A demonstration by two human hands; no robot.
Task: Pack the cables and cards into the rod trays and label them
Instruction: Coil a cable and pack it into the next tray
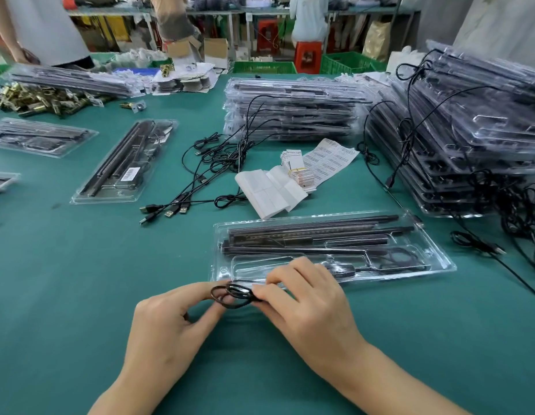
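Cable coil (234,295) — long axis left-right — right hand (305,307) pinching.

You work from one view only: the head camera, worn on your head, facing forward and down across the green table (65,280). The wide-angle lens bends straight lines near the frame edges. Closest to the lens, low and central, sit your left hand (170,324) and right hand (312,310), both pinching a coiled cable (234,295) just in front of the open tray (440,260). The tray stacks (290,115) occupy the middle distance at centre and right; the shelving (230,13) closes the far top edge.
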